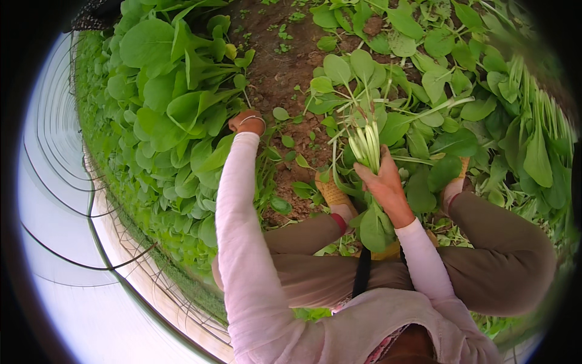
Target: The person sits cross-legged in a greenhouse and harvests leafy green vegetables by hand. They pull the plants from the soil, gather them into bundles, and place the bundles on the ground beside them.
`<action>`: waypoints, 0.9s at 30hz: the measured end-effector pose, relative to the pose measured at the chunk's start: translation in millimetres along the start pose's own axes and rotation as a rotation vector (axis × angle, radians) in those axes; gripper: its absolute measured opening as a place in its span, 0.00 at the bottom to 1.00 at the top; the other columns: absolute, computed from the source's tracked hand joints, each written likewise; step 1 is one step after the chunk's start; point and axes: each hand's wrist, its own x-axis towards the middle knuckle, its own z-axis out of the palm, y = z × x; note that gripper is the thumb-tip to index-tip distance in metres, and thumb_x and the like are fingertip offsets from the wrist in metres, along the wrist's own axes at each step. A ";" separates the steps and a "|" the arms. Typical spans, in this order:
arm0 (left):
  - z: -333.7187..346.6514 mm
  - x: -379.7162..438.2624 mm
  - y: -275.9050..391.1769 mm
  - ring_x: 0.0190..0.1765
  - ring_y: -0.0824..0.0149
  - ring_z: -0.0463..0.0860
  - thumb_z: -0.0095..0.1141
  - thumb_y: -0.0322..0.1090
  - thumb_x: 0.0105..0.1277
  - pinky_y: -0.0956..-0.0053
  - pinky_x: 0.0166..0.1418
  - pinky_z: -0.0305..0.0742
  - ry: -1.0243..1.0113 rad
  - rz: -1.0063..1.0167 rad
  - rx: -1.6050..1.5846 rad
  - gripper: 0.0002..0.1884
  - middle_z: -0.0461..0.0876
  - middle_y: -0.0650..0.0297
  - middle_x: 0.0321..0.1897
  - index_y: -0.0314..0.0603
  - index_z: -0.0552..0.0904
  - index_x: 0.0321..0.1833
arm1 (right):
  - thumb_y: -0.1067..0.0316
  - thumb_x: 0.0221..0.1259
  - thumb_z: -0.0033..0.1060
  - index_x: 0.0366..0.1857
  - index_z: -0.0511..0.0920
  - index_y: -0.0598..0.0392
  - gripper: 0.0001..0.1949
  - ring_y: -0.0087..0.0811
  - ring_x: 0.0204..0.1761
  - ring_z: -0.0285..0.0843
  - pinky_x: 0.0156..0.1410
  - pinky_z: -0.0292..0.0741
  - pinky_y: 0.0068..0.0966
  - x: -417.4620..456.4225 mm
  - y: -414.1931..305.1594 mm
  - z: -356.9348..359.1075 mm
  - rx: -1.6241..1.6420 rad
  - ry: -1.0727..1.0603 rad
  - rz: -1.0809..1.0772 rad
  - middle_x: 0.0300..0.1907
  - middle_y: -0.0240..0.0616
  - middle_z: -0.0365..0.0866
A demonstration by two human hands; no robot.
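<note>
My right hand point(387, 183) grips a bunch of leafy greens point(366, 144) around its pale stems. The cut stem ends point away from me, and the leaves hang down below the wrist. Off to the left, my left hand point(245, 122) reaches in at the base of the standing leafy greens point(182, 100), where they meet the bare soil. A white band circles that wrist. Leaves and the turn of the hand hide its fingers, so whether they hold a stem cannot be told.
Brown soil point(291, 77) runs between the standing plants and loose leaves point(436, 82) strewn on the right. Laid-out greens with long stems point(536, 127) lie at far right. My yellow shoes point(333, 191) stand among leaves. A hooped plastic greenhouse wall point(59, 182) curves along the left.
</note>
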 end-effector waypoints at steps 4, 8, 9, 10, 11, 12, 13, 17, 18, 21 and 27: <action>-35.2 -41.2 -14.9 0.47 0.49 0.84 0.51 0.34 0.65 0.55 0.42 0.80 0.216 0.305 -0.038 0.12 0.83 0.46 0.43 0.34 0.78 0.47 | 0.69 0.54 0.63 0.53 0.66 0.65 0.24 0.23 0.22 0.71 0.26 0.70 0.23 2.1 3.3 -7.9 0.055 0.014 -0.036 0.33 0.38 0.76; -79.2 -86.2 21.8 0.38 0.47 0.85 0.49 0.32 0.66 0.54 0.39 0.80 0.543 0.373 -0.489 0.14 0.84 0.46 0.35 0.32 0.70 0.52 | 0.69 0.54 0.63 0.49 0.68 0.64 0.20 0.23 0.21 0.69 0.26 0.69 0.22 -1.2 2.7 -11.0 0.168 -0.017 -0.002 0.31 0.36 0.75; -60.1 -83.1 35.8 0.32 0.48 0.85 0.48 0.30 0.67 0.57 0.36 0.80 0.621 0.353 -0.468 0.13 0.83 0.47 0.29 0.32 0.71 0.52 | 0.69 0.55 0.63 0.47 0.69 0.64 0.18 0.23 0.20 0.68 0.25 0.68 0.22 -5.4 -0.9 -8.9 0.187 -0.043 -0.014 0.29 0.34 0.74; -31.6 -72.8 37.9 0.36 0.47 0.85 0.47 0.28 0.66 0.56 0.39 0.80 0.552 0.467 -0.196 0.13 0.84 0.46 0.33 0.31 0.70 0.53 | 0.69 0.56 0.62 0.45 0.71 0.63 0.16 0.23 0.19 0.68 0.25 0.68 0.22 -11.1 -5.0 -6.0 0.203 -0.075 -0.024 0.28 0.33 0.73; -10.3 -60.5 37.0 0.40 0.47 0.84 0.49 0.30 0.65 0.56 0.44 0.80 0.301 0.544 0.069 0.17 0.83 0.45 0.37 0.30 0.71 0.55 | 0.69 0.57 0.62 0.44 0.72 0.62 0.14 0.23 0.18 0.67 0.24 0.67 0.22 -14.8 -7.6 -6.1 0.217 -0.095 -0.031 0.26 0.31 0.71; -34.4 -76.4 59.0 0.42 0.46 0.84 0.51 0.33 0.65 0.56 0.47 0.79 0.317 0.508 -0.067 0.19 0.83 0.44 0.40 0.29 0.71 0.56 | 0.69 0.57 0.61 0.42 0.73 0.62 0.13 0.23 0.19 0.68 0.24 0.67 0.22 -10.7 -8.8 -17.3 0.226 -0.019 -0.049 0.25 0.31 0.72; -53.2 -98.7 69.3 0.45 0.45 0.84 0.53 0.35 0.65 0.56 0.50 0.79 0.322 0.450 -0.203 0.22 0.83 0.43 0.43 0.28 0.71 0.58 | 0.69 0.57 0.61 0.41 0.73 0.62 0.12 0.23 0.19 0.68 0.24 0.67 0.22 -9.5 -8.9 -19.4 0.237 0.034 -0.065 0.25 0.31 0.72; -26.8 -102.5 92.9 0.55 0.50 0.79 0.56 0.42 0.65 0.62 0.56 0.75 0.187 0.589 -0.750 0.29 0.78 0.43 0.52 0.26 0.68 0.62 | 0.68 0.59 0.60 0.38 0.74 0.62 0.10 0.25 0.19 0.72 0.24 0.67 0.23 -18.7 -14.4 -22.0 0.279 0.051 -0.074 0.25 0.34 0.75; -26.3 -114.2 102.9 0.58 0.51 0.77 0.57 0.43 0.65 0.64 0.58 0.73 0.156 0.601 -1.115 0.31 0.76 0.43 0.56 0.26 0.66 0.64 | 0.68 0.59 0.60 0.40 0.75 0.62 0.10 0.25 0.22 0.73 0.26 0.69 0.23 -12.6 -20.7 -24.2 0.313 0.045 -0.086 0.27 0.34 0.76; -15.2 -162.8 125.6 0.50 0.59 0.78 0.57 0.41 0.66 0.67 0.51 0.76 -0.079 0.602 -1.685 0.25 0.78 0.52 0.49 0.31 0.70 0.59 | 0.66 0.60 0.61 0.44 0.76 0.62 0.13 0.24 0.31 0.78 0.31 0.73 0.22 -20.8 -23.8 -32.1 0.389 0.015 -0.065 0.34 0.35 0.81; -8.2 -223.3 144.8 0.48 0.64 0.79 0.57 0.39 0.66 0.70 0.46 0.76 -0.124 0.499 -1.945 0.24 0.80 0.57 0.44 0.31 0.71 0.61 | 0.68 0.59 0.59 0.48 0.75 0.60 0.15 0.26 0.40 0.77 0.45 0.75 0.24 -27.6 -5.5 -38.9 0.471 -0.056 -0.177 0.41 0.35 0.79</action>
